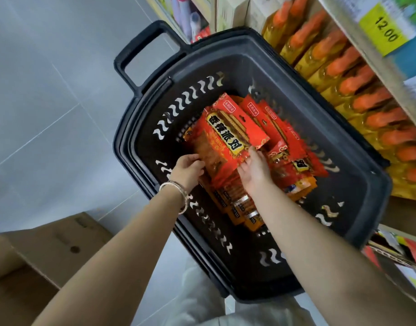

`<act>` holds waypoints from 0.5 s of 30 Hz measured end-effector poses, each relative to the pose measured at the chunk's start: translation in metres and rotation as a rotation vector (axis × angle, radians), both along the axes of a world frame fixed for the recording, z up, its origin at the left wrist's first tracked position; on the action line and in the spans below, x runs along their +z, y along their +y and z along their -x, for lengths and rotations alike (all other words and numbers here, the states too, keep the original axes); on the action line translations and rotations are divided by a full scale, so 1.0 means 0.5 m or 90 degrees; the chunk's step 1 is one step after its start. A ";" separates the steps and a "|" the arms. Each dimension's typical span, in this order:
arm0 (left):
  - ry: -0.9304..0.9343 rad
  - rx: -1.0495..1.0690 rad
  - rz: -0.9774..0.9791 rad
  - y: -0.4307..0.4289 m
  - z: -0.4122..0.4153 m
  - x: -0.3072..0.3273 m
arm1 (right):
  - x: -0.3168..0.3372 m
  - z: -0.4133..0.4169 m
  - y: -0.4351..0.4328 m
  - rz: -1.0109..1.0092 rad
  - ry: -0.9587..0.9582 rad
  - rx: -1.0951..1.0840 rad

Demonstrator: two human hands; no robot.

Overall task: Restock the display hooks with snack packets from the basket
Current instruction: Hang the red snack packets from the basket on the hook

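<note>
Brown cardboard box (49, 255) down low on the left. Both bare arms are in the black plastic basket (131, 147). The left grip (189, 170) curls round the left edge of the stack of red snack packets (226, 137). The right grip (254, 172) holds the right edge, fingers tucked beneath. The stack sits mid-basket, pinned between the two. Beyond the far rim, orange-capped yellow bottles (343, 78) line the shelf.

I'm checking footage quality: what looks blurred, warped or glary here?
Head view: shelf bottles and yellow price tag at right are motion-smeared; head view: basket rim bows with wide-angle distortion; top snack packets stay sharp, lighting soft, no strong glare.
</note>
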State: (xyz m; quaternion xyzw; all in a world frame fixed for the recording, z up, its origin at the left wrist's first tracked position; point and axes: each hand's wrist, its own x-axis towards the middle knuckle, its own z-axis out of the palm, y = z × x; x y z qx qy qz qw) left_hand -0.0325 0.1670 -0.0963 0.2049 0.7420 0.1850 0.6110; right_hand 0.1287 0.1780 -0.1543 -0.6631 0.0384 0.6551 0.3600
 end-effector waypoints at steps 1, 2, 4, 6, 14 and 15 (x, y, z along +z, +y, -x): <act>0.010 0.002 -0.012 0.000 0.003 0.000 | 0.013 -0.005 -0.016 -0.007 0.014 -0.007; 0.019 -0.003 -0.026 -0.001 0.005 0.001 | 0.026 -0.012 -0.034 -0.016 0.020 0.000; 0.015 0.001 -0.055 -0.006 0.009 0.004 | 0.053 -0.026 -0.069 -0.027 0.002 0.055; -0.013 0.007 -0.094 -0.010 0.010 0.014 | 0.077 -0.038 -0.103 -0.027 -0.054 0.148; 0.142 0.056 -0.187 -0.021 0.005 0.011 | 0.096 -0.077 -0.111 -0.043 0.007 0.160; 0.155 0.053 -0.186 -0.022 0.001 0.011 | 0.084 -0.083 -0.099 -0.039 -0.040 0.142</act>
